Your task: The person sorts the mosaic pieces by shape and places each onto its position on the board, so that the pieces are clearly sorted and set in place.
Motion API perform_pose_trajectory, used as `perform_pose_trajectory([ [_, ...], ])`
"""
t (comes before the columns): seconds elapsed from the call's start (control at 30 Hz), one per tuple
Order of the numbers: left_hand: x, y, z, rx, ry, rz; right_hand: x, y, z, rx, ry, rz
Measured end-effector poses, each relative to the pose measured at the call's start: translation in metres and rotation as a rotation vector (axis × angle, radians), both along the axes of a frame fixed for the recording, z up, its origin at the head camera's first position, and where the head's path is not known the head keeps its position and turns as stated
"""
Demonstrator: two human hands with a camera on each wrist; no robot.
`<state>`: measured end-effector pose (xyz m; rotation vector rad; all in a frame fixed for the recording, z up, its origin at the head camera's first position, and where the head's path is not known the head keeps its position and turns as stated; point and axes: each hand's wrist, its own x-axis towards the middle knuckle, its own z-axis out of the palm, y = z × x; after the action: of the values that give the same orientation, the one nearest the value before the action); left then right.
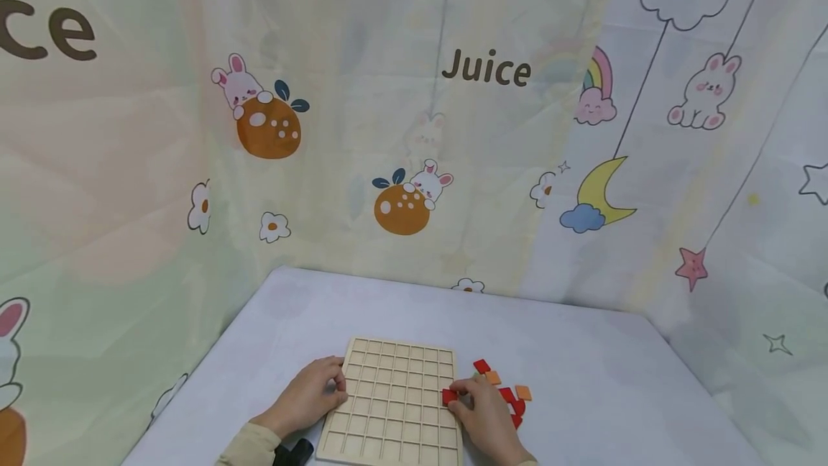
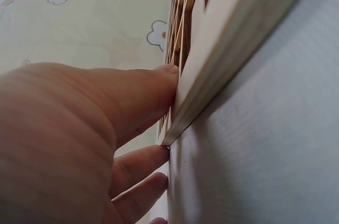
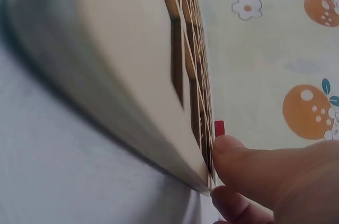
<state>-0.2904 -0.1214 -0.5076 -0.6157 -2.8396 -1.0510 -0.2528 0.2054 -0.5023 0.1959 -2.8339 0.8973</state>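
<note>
1. Red tile (image 1: 449,397) was at the right edge of the wooden board (image 1: 394,408), over the outer column of the grid. Couldn't tell whether it was seated in a cell.
2. Right hand (image 1: 486,417): thumb and finger pinched that tile. Right wrist view showed a red strip poking out past the thumb tip.
3. Left hand (image 1: 307,395): thumb and fingertips apart, resting against the board's left edge.
4. Tile handling, my guess: light, thin, stiff, maybe a bit slick, hard to break. Best taken by opposite edges with two fingertips — little room for more.
5. Board looked rigid and fairly light, so probably easy to nudge. Plain outer rim was the place to hold; thin dividers looked like the weak part.
6. Loose tiles (image 1: 523,393), red and orange, lay on the desk (image 1: 582,380) just right of the board, partly hidden by the right hand — count unclear.
7. Black item (image 1: 297,453) sat by the left wrist, cut off by the frame; couldn't identify it. Printed cloth (image 1: 362,128) hung behind the desk.
</note>
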Motion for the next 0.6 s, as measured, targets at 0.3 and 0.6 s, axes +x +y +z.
perform_pose_trajectory([
  [0.3, -0.0005, 0.0000, -0.0012, 0.000, 0.006, -0.004, -0.0010, -0.0022, -0.0006, -0.007, -0.010, -0.004],
  [0.6, -0.0011, -0.0011, -0.0015, 0.009, 0.007, -0.009, -0.0027, -0.0043, -0.0024, 0.000, -0.027, -0.022],
])
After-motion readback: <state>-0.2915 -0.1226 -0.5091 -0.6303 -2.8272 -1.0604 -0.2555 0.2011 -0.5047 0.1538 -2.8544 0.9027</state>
